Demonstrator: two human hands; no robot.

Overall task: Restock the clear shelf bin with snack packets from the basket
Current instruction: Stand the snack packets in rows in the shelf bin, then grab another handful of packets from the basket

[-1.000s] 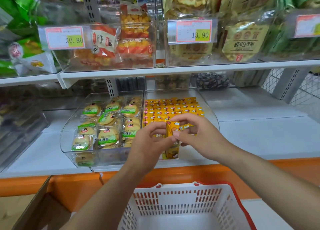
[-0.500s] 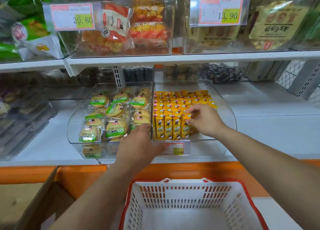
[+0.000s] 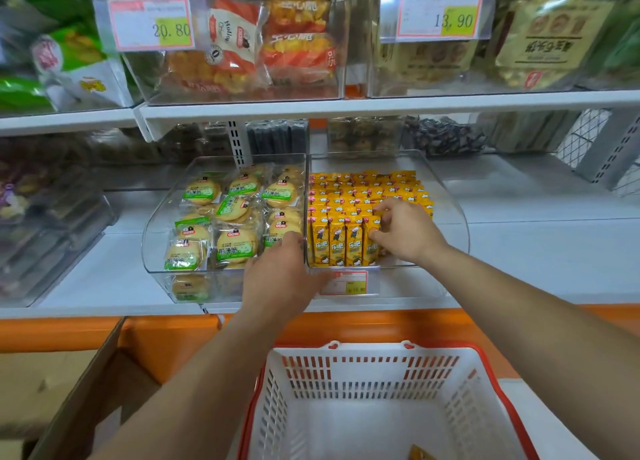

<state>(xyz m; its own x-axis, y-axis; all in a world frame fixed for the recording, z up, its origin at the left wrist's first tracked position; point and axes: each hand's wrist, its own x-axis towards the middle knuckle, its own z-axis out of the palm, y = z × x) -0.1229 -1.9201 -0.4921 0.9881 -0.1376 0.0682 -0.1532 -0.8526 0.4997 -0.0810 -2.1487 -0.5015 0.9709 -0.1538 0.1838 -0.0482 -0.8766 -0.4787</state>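
Right hand [image 3: 408, 231] pinches yellow packets [image 3: 337, 245] in clear bin [image 3: 458, 224] — left hand's [image 3: 280, 272] grip unclear.

Yellow-orange snack packets [image 3: 346, 238] with cartoon print; white slotted basket [image 3: 367, 369], red-rimmed; green-labelled golden biscuit packs [image 3: 235, 245]; pink-bordered price tag [image 3: 152, 23], lime patch.

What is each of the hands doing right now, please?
Left hand: rests on the cookie bin front rim; grip cannot be told.
Right hand: closed, pinching a yellow packet in the front row.
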